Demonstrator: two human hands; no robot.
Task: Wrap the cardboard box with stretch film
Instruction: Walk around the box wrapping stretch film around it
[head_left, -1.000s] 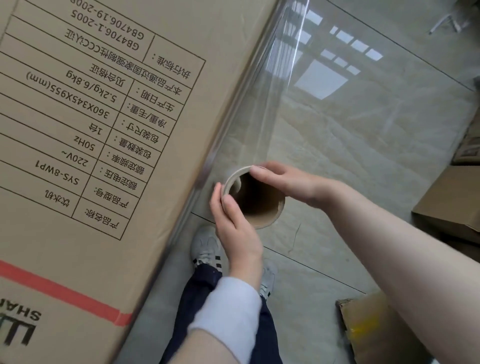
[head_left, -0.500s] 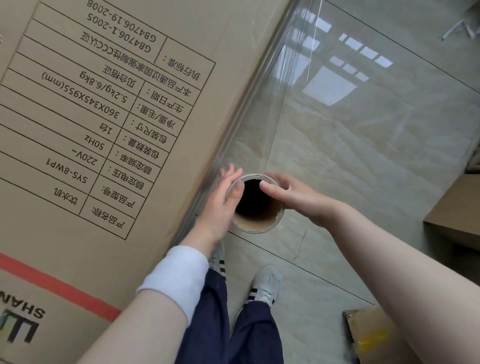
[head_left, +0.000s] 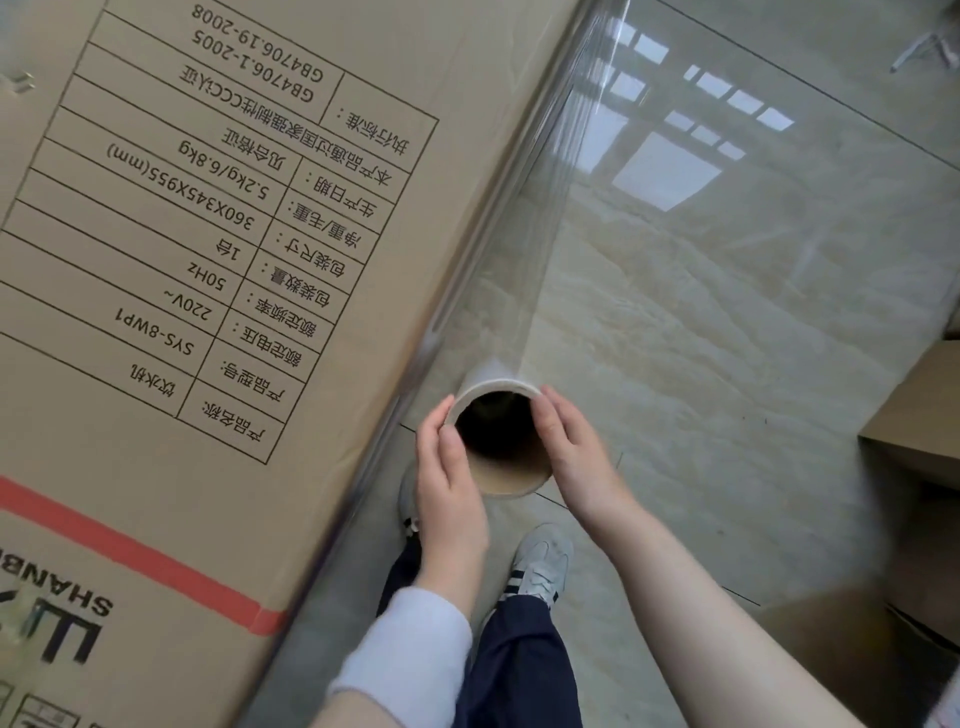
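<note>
A tall brown cardboard box with a printed label table and a red stripe fills the left side. The stretch film roll stands upright just right of the box edge, its open cardboard core facing me. My left hand grips the roll's left rim, and my right hand grips its right rim. A clear sheet of film runs from the roll up along the box's right edge.
The floor is glossy beige tile with window reflections. Other cardboard boxes sit at the right edge and lower right. My two feet in white sneakers stand right below the roll.
The view shifted and the roll sits lower in the frame. My left hand swung out and came back onto the left rim. My right hand moved from the top rim to the right side.
</note>
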